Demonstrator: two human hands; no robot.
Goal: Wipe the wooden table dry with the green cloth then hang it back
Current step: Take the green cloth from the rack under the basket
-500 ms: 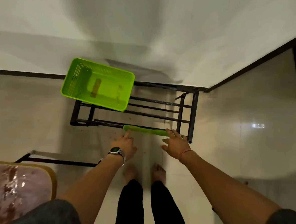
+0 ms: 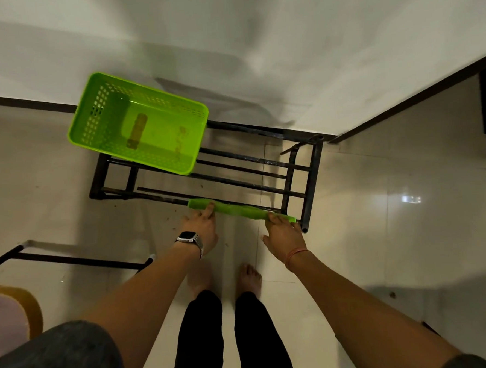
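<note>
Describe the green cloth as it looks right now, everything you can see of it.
The green cloth is bright green, draped as a long narrow band over the front bar of the black metal rack. The left hand touches it near its left end and the right hand near its right. How far it hangs down is hidden.

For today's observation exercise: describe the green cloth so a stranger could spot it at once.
Find the black metal rack against the wall. The green cloth lies along its front rail, a hand at each end. Unlike the green basket on the rack, it is a thin strip.
</note>
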